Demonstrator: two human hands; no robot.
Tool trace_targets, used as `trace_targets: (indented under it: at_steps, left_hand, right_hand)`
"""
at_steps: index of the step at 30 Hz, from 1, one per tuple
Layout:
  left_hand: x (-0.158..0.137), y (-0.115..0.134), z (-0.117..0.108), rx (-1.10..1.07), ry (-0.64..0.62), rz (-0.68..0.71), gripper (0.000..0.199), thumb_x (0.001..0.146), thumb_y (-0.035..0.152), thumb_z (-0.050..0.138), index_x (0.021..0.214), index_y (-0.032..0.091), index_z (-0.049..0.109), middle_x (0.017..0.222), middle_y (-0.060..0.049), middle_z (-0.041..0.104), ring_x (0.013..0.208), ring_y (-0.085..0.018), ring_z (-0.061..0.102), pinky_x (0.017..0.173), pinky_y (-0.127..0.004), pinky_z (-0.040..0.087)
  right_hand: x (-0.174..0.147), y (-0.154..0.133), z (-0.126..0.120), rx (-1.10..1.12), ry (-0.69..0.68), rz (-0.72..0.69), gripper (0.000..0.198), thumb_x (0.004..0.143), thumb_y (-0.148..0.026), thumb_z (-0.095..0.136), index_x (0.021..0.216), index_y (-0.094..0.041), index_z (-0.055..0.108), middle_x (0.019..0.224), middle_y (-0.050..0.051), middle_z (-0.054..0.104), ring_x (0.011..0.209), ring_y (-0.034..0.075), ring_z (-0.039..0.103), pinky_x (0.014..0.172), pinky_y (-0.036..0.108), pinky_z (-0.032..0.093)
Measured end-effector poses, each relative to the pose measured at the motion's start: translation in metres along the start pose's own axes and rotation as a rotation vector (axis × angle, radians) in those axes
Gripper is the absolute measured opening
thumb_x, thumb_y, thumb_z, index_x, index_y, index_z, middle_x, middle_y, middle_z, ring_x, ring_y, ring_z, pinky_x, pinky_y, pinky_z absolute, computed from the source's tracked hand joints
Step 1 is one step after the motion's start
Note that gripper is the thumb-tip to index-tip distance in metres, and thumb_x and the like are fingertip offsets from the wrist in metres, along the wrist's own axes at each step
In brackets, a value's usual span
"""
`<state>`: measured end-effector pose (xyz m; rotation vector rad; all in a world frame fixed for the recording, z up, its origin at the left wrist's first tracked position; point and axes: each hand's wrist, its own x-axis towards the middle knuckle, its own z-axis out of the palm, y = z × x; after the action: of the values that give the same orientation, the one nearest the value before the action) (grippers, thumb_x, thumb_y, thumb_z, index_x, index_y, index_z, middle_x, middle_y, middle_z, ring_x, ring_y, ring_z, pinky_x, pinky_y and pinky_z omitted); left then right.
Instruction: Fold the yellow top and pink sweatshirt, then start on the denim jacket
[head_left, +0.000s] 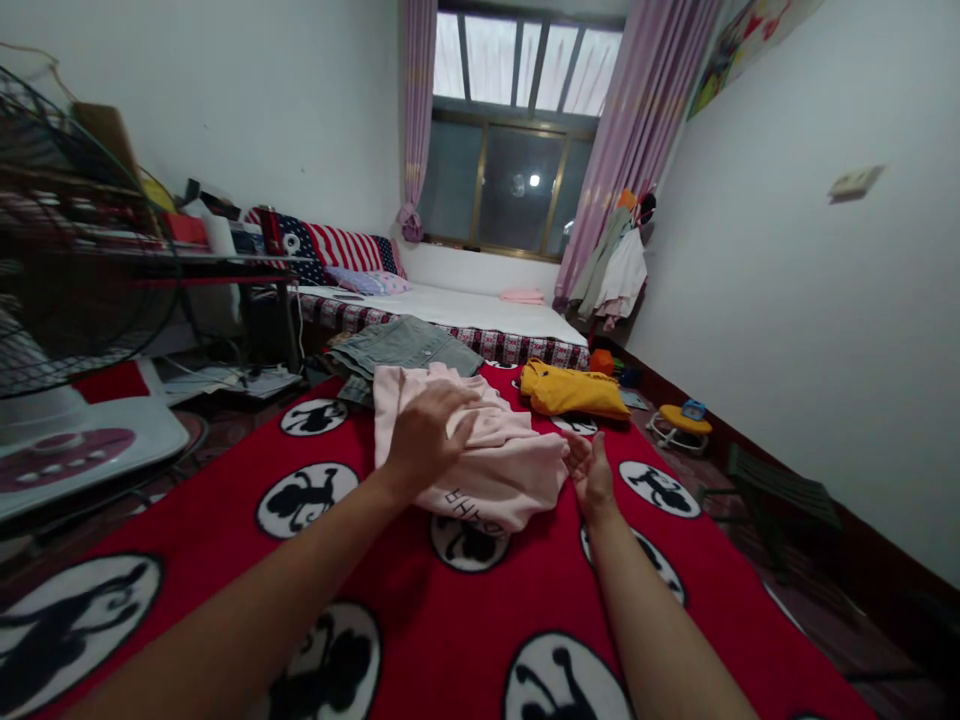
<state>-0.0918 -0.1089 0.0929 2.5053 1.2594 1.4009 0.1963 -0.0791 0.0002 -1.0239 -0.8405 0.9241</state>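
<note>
Framing a pink garment on a red blanket, the left hand lies loosely spread over its 9 o'clock side, the right hand, unclenched, at its 3 o'clock edge; denim clothing sits toward 11 o'clock, a yellow garment toward 2.

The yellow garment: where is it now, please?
In the head view, the yellow garment lies right of centre on the red blanket, beyond the right hand.
</note>
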Motion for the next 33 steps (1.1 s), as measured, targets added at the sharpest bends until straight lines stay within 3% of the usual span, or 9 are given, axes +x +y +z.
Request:
trace_targets:
  at_steps: [2, 4, 7, 15, 18, 21, 24, 28, 33]
  left_hand:
    - [0.01, -0.04, 0.018, 0.155, 0.098, -0.208, 0.045, 0.084, 0.028, 0.06, 0.128, 0.019, 0.056, 0.133, -0.013, 0.055, 0.129, -0.03, 0.046, 0.112, -0.045, 0.032]
    - [0.006, -0.076, 0.041, 0.222, 0.037, -0.437, 0.059, 0.08, 0.033, 0.067, 0.134, 0.016, 0.051, 0.14, -0.019, 0.047, 0.131, -0.035, 0.044, 0.108, -0.047, 0.037]
    - [-0.012, -0.107, 0.065, 0.199, -0.039, -0.532, 0.058, 0.082, 0.035, 0.065, 0.136, 0.018, 0.051, 0.143, -0.019, 0.044, 0.13, -0.034, 0.047, 0.104, -0.045, 0.041]
    - [-0.016, -0.105, 0.059, 0.08, 0.166, -0.474, 0.06, 0.072, 0.017, 0.069, 0.129, 0.015, 0.053, 0.12, -0.014, 0.064, 0.111, -0.028, 0.061, 0.098, -0.035, 0.046]
    - [-0.015, -0.104, 0.059, 0.032, 0.176, -0.498, 0.057, 0.072, 0.018, 0.07, 0.127, 0.016, 0.055, 0.121, -0.012, 0.066, 0.109, -0.027, 0.063, 0.095, -0.033, 0.048]
    - [-0.015, -0.104, 0.061, 0.031, 0.132, -0.493, 0.039, 0.075, 0.024, 0.07, 0.114, 0.017, 0.065, 0.113, -0.012, 0.07, 0.106, -0.027, 0.066, 0.093, -0.032, 0.049]
    - [-0.015, -0.101, 0.062, -0.008, 0.084, -0.411, 0.024, 0.078, 0.024, 0.068, 0.102, 0.019, 0.07, 0.105, -0.01, 0.073, 0.099, -0.025, 0.068, 0.089, -0.031, 0.05]
    - [-0.015, -0.095, 0.061, -0.088, 0.132, -0.329, 0.019, 0.081, 0.029, 0.067, 0.097, 0.019, 0.069, 0.102, -0.008, 0.073, 0.098, -0.022, 0.067, 0.089, -0.029, 0.049]
    - [-0.013, -0.098, 0.058, -0.277, 0.298, -0.377, 0.027, 0.083, 0.042, 0.061, 0.088, 0.016, 0.068, 0.089, -0.007, 0.073, 0.085, -0.02, 0.067, 0.08, -0.028, 0.05]
  right_hand:
    - [0.002, 0.003, 0.002, -0.026, -0.031, 0.001, 0.072, 0.071, -0.084, 0.045, 0.094, -0.019, 0.068, 0.095, 0.011, 0.074, 0.09, 0.026, 0.07, 0.079, 0.037, 0.053]
    - [0.002, 0.005, 0.003, -0.038, -0.072, 0.005, 0.073, 0.07, -0.084, 0.046, 0.093, -0.019, 0.068, 0.094, 0.011, 0.074, 0.09, 0.026, 0.07, 0.08, 0.037, 0.052]
    - [-0.002, 0.006, 0.008, -0.068, -0.142, 0.001, 0.071, 0.071, -0.083, 0.047, 0.089, -0.018, 0.068, 0.094, 0.011, 0.075, 0.092, 0.026, 0.069, 0.082, 0.035, 0.051]
    - [-0.009, -0.018, 0.025, -0.104, -0.33, 0.145, 0.074, 0.074, -0.08, 0.047, 0.108, -0.017, 0.066, 0.088, 0.009, 0.074, 0.084, 0.026, 0.07, 0.065, 0.033, 0.052]
    - [-0.01, -0.024, 0.037, -0.242, -0.36, 0.116, 0.074, 0.069, -0.068, 0.064, 0.121, -0.015, 0.062, 0.106, 0.012, 0.072, 0.094, 0.027, 0.068, 0.072, 0.033, 0.053]
    - [-0.008, -0.017, 0.051, -0.366, -0.281, 0.039, 0.1, 0.057, -0.054, 0.077, 0.143, -0.018, 0.041, 0.134, 0.017, 0.058, 0.108, 0.028, 0.064, 0.082, 0.036, 0.053]
    - [-0.005, -0.004, 0.06, -0.431, -0.397, -0.075, 0.119, 0.051, -0.04, 0.081, 0.152, -0.02, 0.022, 0.146, 0.017, 0.046, 0.12, 0.027, 0.057, 0.093, 0.037, 0.05]
    - [-0.006, 0.002, 0.063, -0.54, -0.557, -0.183, 0.085, 0.053, -0.03, 0.076, 0.134, -0.018, 0.051, 0.121, 0.009, 0.065, 0.101, 0.023, 0.063, 0.08, 0.031, 0.051]
    - [-0.014, -0.02, 0.071, -0.519, -0.405, -0.163, 0.028, 0.056, -0.026, 0.065, 0.082, -0.014, 0.069, 0.067, -0.001, 0.064, 0.061, 0.014, 0.054, 0.055, 0.024, 0.04]
